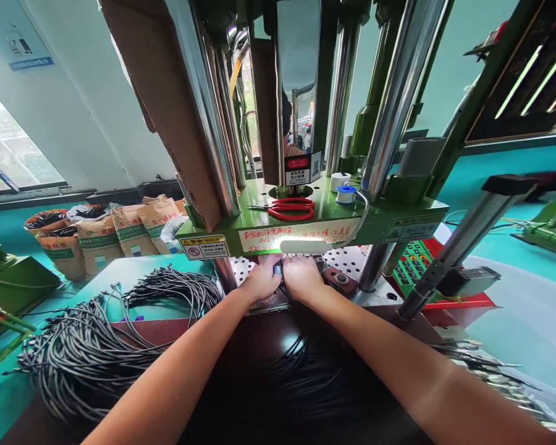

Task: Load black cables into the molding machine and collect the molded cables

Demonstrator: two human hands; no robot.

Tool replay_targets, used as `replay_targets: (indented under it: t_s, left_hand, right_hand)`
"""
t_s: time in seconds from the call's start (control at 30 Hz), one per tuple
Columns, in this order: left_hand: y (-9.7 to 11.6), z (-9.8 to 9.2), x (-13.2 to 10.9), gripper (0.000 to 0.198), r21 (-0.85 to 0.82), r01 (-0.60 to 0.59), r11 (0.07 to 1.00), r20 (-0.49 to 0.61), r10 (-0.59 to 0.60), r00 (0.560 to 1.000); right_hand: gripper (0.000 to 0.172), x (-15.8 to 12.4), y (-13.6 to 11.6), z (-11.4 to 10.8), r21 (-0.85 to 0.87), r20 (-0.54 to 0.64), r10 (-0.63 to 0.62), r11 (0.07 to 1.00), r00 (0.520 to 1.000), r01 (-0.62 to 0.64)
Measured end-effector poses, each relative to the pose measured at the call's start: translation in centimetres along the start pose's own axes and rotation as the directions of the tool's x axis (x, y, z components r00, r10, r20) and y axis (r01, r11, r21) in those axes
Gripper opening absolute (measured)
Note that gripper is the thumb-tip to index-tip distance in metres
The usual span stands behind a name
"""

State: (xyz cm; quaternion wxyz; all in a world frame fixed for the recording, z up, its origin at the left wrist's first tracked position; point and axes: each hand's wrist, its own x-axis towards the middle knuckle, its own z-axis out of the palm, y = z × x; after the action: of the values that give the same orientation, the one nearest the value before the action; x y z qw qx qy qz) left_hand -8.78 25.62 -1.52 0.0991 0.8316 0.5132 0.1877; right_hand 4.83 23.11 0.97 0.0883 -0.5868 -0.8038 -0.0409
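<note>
— Where are the hands?
— Both are just under the front edge of the green shelf point(333, 225) on the big machine. The left hand point(262, 281) and the right hand point(301, 278) sit side by side and touch each other.
— What do they hold?
— A small black piece point(278, 270). It sits between the two thumbs, right under the middle of the green shelf. Both hands have their fingers curled in and pinch it, one from each side. The hands hide most of it, so I cannot tell its shape.
— What is under the hands?
— A shiny plate with holes point(343, 259). It lies below the green shelf, and the hands are right over it.
— Is anything on top of the green shelf?
— Yes. Red scissors point(291, 209) lie flat in the middle of it. A small reel with a blue rim point(345, 194) stands just to the right of them, also on the shelf.
— Is there a light?
— A white light bar point(306, 246) glows on the front edge of the green shelf, just above the hands. A yellow warning sticker point(204, 248) is at the left end of that edge.
— What is off to the left?
— A big heap of black cables point(97, 346) lies on the table, below and left of the green shelf, well apart from the hands. Brown sacks point(97, 238) stand to the left of the shelf, behind the heap.
— And to the right?
— A pad with green buttons point(412, 259) lies below the right end of the green shelf.
— What goes up?
— Shiny metal poles point(204, 105) rise from the green shelf.
</note>
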Motion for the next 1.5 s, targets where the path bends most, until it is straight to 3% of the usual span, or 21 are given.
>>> replay_targets:
  t_s: [0.23,0.4,0.57,0.7,0.93,1.13,1.23,1.33,1.5]
  left_hand:
    - [-0.3,-0.2,0.3,0.053,0.037,0.009,0.999,0.045,-0.011,0.999]
    - [1.8,-1.0,0.5,0.049,0.106,-0.064,0.992,0.072,0.056,0.996]
    - [5.1,0.0,1.3,0.048,0.164,-0.114,0.98,0.106,0.098,0.99]
    - [6.1,0.6,1.6,0.047,0.209,-0.09,0.974,0.09,0.072,0.993]
    - [5.9,0.7,1.3,0.043,0.228,-0.072,0.971,0.08,0.055,0.995]
    - [5.9,0.5,1.9,0.043,0.222,-0.053,0.974,0.111,0.029,0.993]
    - [5.6,-0.2,1.5,0.048,0.234,-0.022,0.972,0.099,-0.001,0.995]
    - [5.1,-0.8,0.4,0.054,0.257,0.048,0.965,0.056,-0.065,0.996]
    - [4.5,-0.3,-0.7,0.057,0.27,0.098,0.958,0.074,-0.122,0.99]
  right_hand:
    - [0.025,0.5,-0.4,-0.2,0.027,0.058,0.044,0.999,0.997,-0.046]
    - [0.031,-0.7,3.7,-0.5,0.042,0.008,0.119,0.992,0.993,-0.12]
    - [0.04,-2.3,6.5,-0.3,0.027,0.001,0.21,0.977,0.978,-0.21]
    - [0.038,-1.9,5.9,0.2,0.023,0.036,0.189,0.982,0.981,-0.19]
    - [0.028,-0.6,5.3,1.3,0.008,0.088,0.181,0.983,0.98,-0.182]
    - [0.031,0.0,5.3,1.3,0.025,0.101,0.186,0.982,0.977,-0.19]
    - [0.03,-0.5,5.7,0.4,0.046,0.058,0.174,0.983,0.983,-0.177]
    - [0.039,-1.3,5.7,-0.1,0.055,-0.049,0.156,0.987,0.987,-0.153]
    - [0.048,-2.2,4.4,1.0,0.081,-0.106,0.028,0.997,0.994,-0.02]
